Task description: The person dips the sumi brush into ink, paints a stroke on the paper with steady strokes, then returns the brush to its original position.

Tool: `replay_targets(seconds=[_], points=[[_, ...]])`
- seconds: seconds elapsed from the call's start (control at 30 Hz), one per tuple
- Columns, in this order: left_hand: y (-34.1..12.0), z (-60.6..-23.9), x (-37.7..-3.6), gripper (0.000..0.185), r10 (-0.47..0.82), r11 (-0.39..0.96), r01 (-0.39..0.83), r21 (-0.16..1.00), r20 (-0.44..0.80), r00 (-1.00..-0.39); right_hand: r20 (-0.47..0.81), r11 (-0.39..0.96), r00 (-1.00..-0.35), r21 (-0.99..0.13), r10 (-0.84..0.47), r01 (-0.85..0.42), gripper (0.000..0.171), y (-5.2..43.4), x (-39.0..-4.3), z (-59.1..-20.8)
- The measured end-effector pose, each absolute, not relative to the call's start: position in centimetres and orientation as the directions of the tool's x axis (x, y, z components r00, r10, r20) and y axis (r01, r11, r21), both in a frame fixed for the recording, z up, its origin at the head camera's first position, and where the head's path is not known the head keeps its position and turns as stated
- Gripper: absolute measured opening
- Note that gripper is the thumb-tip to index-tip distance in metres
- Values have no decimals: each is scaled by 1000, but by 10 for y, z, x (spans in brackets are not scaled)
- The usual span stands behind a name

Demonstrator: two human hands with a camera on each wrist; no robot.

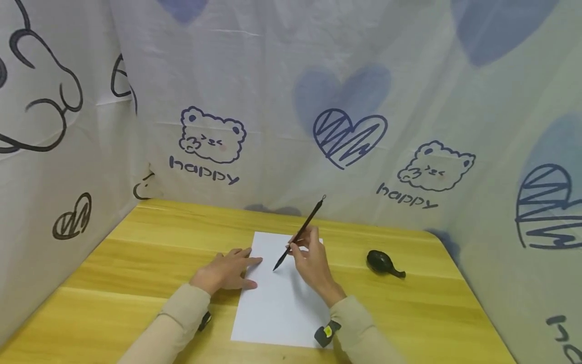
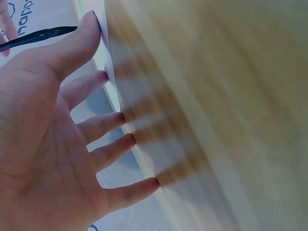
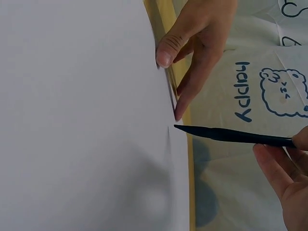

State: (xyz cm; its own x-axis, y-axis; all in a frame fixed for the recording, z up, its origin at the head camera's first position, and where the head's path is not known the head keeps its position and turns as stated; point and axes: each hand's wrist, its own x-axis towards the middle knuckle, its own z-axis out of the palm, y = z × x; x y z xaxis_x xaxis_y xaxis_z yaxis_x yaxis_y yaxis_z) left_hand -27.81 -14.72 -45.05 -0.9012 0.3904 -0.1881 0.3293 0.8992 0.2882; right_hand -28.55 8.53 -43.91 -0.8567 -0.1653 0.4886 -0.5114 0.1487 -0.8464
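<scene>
A white sheet of paper [image 1: 277, 313] lies on the wooden table. My right hand [image 1: 313, 260] pinches a slim black brush [image 1: 305, 224] between thumb and fingers. The brush slants, its dark pointed tip close over the upper part of the sheet and its looped end up to the right. In the right wrist view the tip of the brush [image 3: 216, 134] stands near its own shadow on the paper [image 3: 72, 96]. My left hand [image 1: 229, 270] rests with spread fingers at the sheet's left edge, thumb and forefinger on the paper. The left wrist view shows its palm [image 2: 53, 144] and extended fingers.
A black rounded object with a short spout [image 1: 381, 262] lies on the table [image 1: 423, 313] to the right of the sheet. White cloth [image 1: 273, 101] printed with hearts and bears hangs behind the table and on both sides. Dark wrist devices [image 1: 326, 333] sit below both sleeves.
</scene>
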Motion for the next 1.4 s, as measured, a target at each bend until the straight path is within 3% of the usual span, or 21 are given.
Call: replay_targets(seconds=[0.67,1.07,1.4], points=[[-147,-448,-280,68,395,894,327,306,-196,-898,497,221,-854,-825,-154,-520,32,78,-282,-441],[-146,-449,-278,67,409,887,342,310,-186,-893,537,393,-822,-725,-192,-566,32,84,-278,-448],[-147,-451,-280,66,417,885,353,304,-180,-891,535,419,-822,-712,-195,-563,30,85,-278,-448]])
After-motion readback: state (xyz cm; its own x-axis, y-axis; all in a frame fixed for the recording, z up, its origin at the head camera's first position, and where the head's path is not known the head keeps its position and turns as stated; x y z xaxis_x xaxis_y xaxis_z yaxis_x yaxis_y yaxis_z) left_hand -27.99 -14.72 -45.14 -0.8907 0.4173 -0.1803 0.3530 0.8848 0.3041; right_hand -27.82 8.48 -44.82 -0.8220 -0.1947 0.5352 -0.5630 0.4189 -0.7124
